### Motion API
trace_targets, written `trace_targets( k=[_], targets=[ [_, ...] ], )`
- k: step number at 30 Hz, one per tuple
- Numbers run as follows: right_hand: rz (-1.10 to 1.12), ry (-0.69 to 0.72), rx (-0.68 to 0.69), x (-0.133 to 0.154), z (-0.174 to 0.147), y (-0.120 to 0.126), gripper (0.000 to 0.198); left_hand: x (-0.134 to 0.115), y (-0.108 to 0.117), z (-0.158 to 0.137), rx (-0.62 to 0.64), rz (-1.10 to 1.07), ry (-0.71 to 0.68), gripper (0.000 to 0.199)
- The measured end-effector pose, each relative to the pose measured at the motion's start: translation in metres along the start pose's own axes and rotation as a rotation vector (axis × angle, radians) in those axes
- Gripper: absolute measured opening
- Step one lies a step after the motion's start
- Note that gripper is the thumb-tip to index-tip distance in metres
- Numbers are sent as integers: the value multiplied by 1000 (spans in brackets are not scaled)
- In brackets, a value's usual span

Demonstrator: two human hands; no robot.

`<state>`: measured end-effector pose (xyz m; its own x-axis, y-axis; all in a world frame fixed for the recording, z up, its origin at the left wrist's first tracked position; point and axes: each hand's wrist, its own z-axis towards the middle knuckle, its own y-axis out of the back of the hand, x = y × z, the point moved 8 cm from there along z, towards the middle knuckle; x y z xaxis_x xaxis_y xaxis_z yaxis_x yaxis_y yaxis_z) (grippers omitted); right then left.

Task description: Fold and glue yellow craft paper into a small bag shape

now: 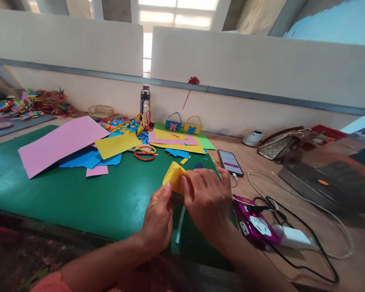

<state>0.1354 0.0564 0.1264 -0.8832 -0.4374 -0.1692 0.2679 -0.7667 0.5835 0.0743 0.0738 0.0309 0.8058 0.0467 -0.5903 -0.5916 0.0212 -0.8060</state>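
Between both hands, above the near part of the green mat (115, 202), is a small folded piece of yellow paper (174, 175). My left hand (159, 217) pinches its lower left side, thumb on top. My right hand (205, 196) is closed on the right side of the same paper, its fingers partly hiding it. A clear glue stick (180, 227) lies below the hands, its upper end hidden by them. Scissors (144, 153) with red and yellow handles lie beyond the hands. At the back stand a blue paper bag (173, 125) and a yellow paper bag (191, 128).
A large pink sheet (62, 142) and a yellow sheet (118, 145) lie on the left. To the right are a phone (230, 163), a purple extension box (255, 223), looping cables, a handbag (282, 146) and a grey case (313, 188). A bottle (145, 101) stands behind paper scraps.
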Motion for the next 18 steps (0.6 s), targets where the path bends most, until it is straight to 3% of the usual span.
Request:
trace_targets(
  k=[9, 18],
  targets=[
    [-99, 50, 1, 8, 0, -2, 14, -2, -1, -6, -62, 145, -27, 31],
    [224, 52, -6, 12, -10, -7, 31, -40, -4, -8, 9, 448, -230, 38]
  ],
)
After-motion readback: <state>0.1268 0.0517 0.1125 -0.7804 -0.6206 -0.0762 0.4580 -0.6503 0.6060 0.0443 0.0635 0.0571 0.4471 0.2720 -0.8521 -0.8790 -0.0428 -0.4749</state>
